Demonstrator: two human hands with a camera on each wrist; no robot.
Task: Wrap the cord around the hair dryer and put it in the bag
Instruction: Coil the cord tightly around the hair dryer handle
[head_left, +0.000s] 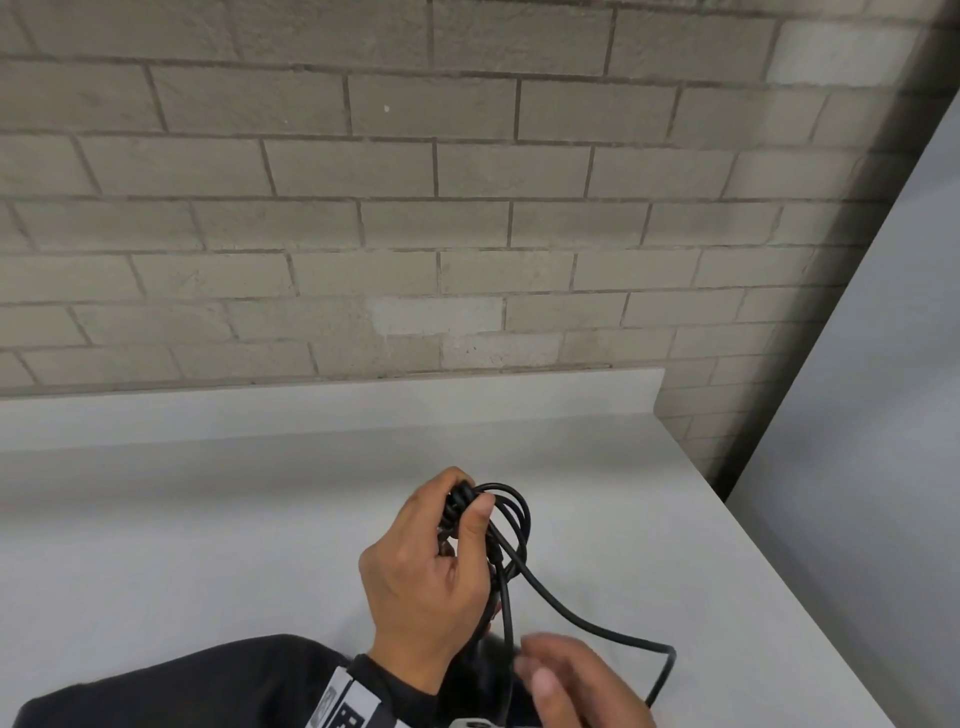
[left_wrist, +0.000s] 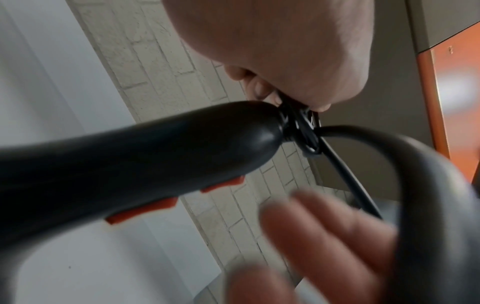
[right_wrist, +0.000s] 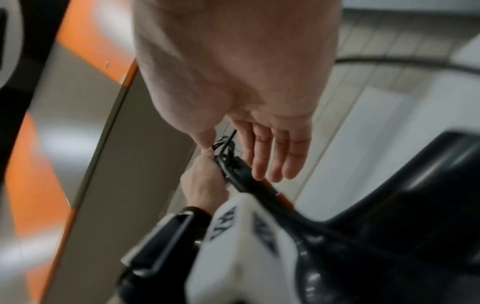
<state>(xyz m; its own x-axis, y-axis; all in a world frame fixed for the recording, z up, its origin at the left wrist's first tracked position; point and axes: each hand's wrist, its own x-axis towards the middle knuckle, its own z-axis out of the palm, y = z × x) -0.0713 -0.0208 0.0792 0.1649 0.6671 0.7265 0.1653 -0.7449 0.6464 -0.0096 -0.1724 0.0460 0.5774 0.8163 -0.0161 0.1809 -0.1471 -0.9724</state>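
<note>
My left hand (head_left: 441, 561) grips the end of the black hair dryer (left_wrist: 135, 160) handle, thumb pressed over the black cord (head_left: 511, 519) coiled there. The handle carries orange switches (left_wrist: 141, 211). Several cord loops stick out past my thumb, and one loose length (head_left: 597, 623) sags right and bends back toward me. My right hand (head_left: 566, 680) hovers blurred just below the coil with straight fingers (right_wrist: 275, 154), holding nothing. The dryer body (right_wrist: 415, 195) is dark and mostly hidden under my hands. No bag shows in any view.
A pale grey countertop (head_left: 208, 545) spreads below my hands, with a low backsplash and a grey brick wall (head_left: 363, 208) behind. Its right edge runs diagonally beside a grey panel (head_left: 883, 415). An orange-and-grey cabinet (left_wrist: 449, 102) shows in the wrist views.
</note>
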